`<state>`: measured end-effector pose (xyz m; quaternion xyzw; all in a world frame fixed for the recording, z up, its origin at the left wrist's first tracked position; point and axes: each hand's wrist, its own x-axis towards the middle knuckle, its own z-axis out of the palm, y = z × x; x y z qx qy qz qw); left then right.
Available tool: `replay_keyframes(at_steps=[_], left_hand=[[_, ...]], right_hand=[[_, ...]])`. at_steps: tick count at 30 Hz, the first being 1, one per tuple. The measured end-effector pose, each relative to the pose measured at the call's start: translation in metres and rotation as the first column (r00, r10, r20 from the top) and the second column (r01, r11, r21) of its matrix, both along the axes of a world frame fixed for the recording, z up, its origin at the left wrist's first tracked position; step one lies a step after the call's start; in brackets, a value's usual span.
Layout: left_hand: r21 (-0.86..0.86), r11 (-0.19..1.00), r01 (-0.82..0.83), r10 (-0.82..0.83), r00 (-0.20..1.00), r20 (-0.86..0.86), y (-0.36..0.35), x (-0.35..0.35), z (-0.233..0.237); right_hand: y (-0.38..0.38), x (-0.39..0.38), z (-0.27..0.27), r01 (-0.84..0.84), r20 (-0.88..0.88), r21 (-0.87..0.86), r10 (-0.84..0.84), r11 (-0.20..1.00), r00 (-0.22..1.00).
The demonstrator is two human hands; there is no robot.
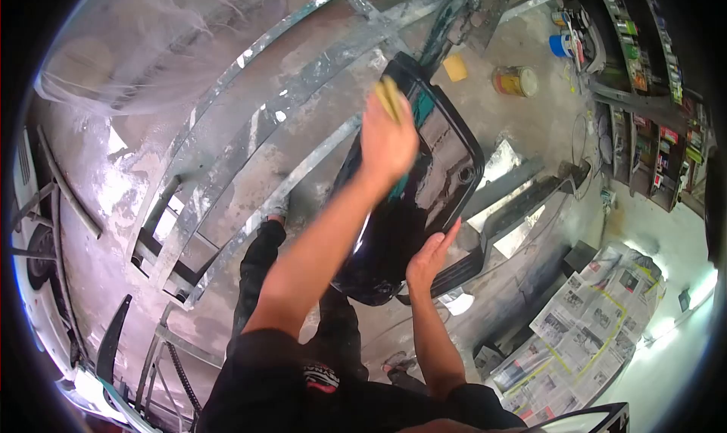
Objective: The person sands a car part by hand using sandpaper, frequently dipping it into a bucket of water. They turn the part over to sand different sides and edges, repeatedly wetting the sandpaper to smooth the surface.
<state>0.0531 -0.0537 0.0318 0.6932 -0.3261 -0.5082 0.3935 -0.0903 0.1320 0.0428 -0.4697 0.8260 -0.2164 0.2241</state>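
A glossy black panel, with a grey recessed area and dark rim, lies in front of me at the middle of the view. Over its upper left part is my left hand, closed on a yellow pad. The pad is blurred, and whether it touches the panel I cannot tell. My right hand rests against the panel's lower right edge, fingers stretched out along it. A teal patch shows on the panel beside my left hand.
Metal frame bars run across the left and top. A yellow sponge, a tin can and a blue container stand beyond the panel. Shelves are at right, newspaper-covered part below. A car is at far left.
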Motion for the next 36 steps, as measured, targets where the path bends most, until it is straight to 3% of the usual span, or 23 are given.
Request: replay_keyframes(at_steps=[1,3,5,6,7,10,11,13,15,17,19,22,23,25,26,27,28,29,30,32,34,35,36], left_hand=[[0.212,0.974,0.078,-0.066,0.996,-0.062,-0.027,0.016,-0.011],[0.276,0.953,0.127,-0.080,0.981,-0.174,-0.015,0.024,-0.006],[-0.035,0.999,0.042,-0.041,0.999,0.030,0.043,-0.006,-0.010],[-0.199,0.956,0.216,-0.154,0.945,0.287,0.062,-0.011,-0.007],[-0.188,0.955,0.231,-0.176,0.946,0.273,0.065,-0.013,-0.014],[-0.052,0.991,0.122,-0.124,0.992,-0.030,0.012,0.008,-0.030],[-0.199,0.973,0.115,-0.102,0.992,0.076,0.014,0.005,-0.037],[-0.323,0.884,0.338,-0.190,0.891,0.412,0.060,-0.001,-0.038],[-0.268,0.795,0.544,-0.333,0.761,0.556,0.142,-0.003,-0.022],[-0.173,0.757,0.630,-0.450,0.694,0.562,0.180,-0.002,-0.009],[-0.213,0.735,0.643,-0.411,0.673,0.615,0.142,-0.003,-0.013],[-0.245,0.905,0.348,-0.122,0.762,0.636,0.072,-0.039,-0.006],[-0.242,0.905,0.349,-0.125,0.764,0.633,0.087,-0.046,-0.001],[-0.107,0.826,0.553,-0.342,0.643,0.686,0.119,-0.050,0.014],[-0.124,0.800,0.587,-0.377,0.652,0.657,0.126,-0.051,0.022],[-0.123,0.800,0.588,-0.377,0.651,0.659,0.103,-0.049,0.022],[-0.171,0.871,0.460,-0.222,0.681,0.698,0.058,-0.050,0.016],[-0.211,0.923,0.321,-0.072,0.685,0.725,0.035,-0.051,0.011],[-0.219,0.938,0.270,-0.044,0.717,0.696,0.032,-0.056,0.011],[-0.147,0.936,0.319,-0.135,0.714,0.687,0.073,-0.063,0.015],[-0.063,0.899,0.434,-0.263,0.648,0.715,0.097,-0.059,0.023],[-0.049,0.892,0.449,-0.284,0.641,0.714,0.092,-0.055,0.014],[-0.104,0.921,0.375,-0.200,0.686,0.699,0.068,-0.051,0.010]], right_hand=[[0.006,-0.002,0.002,0.006,-0.003,0.003,-0.006,1.000,1.000],[0.001,-0.004,-0.004,-0.040,0.078,-0.058,0.044,0.998,0.996],[-0.006,-0.001,-0.002,0.007,0.108,-0.003,-0.007,1.000,0.994],[-0.005,-0.002,-0.001,-0.002,0.106,-0.005,0.003,1.000,0.994],[0.001,-0.003,0.002,-0.006,0.099,0.000,0.006,1.000,0.995],[0.001,0.001,0.000,0.026,0.106,-0.034,-0.022,0.999,0.994],[-0.003,0.002,-0.001,0.001,0.080,-0.103,0.008,0.995,0.997],[-0.002,0.001,0.005,0.055,0.122,-0.042,-0.049,0.998,0.991],[-0.002,-0.002,0.001,-0.040,0.054,-0.129,0.047,0.991,0.997],[-0.004,0.002,0.003,0.009,0.116,-0.119,0.004,0.993,0.993],[-0.005,0.002,0.006,0.045,0.173,-0.111,-0.025,0.993,0.985],[0.002,0.003,0.009,0.068,0.141,-0.052,-0.060,0.996,0.988],[0.001,0.002,0.012,0.066,0.155,-0.031,-0.060,0.997,0.986],[-0.007,0.002,0.008,0.061,0.182,-0.033,-0.054,0.998,0.982],[-0.002,0.000,0.004,0.057,0.170,-0.029,-0.052,0.998,0.984],[0.001,-0.003,-0.003,0.053,0.153,-0.033,-0.047,0.998,0.987],[0.008,-0.009,-0.014,0.017,0.110,-0.036,-0.013,0.999,0.994],[-0.005,0.003,0.018,0.087,0.251,0.129,-0.118,0.988,0.961],[0.000,-0.001,0.008,0.065,0.186,0.052,-0.074,0.997,0.980],[0.006,-0.009,-0.016,0.037,0.127,-0.035,-0.032,0.999,0.991],[-0.001,-0.014,-0.027,-0.167,-0.159,-0.286,0.125,0.944,0.979],[0.010,-0.015,-0.029,-0.150,-0.153,-0.274,0.111,0.950,0.982],[0.015,-0.013,-0.026,-0.102,-0.105,-0.159,0.086,0.982,0.991]])
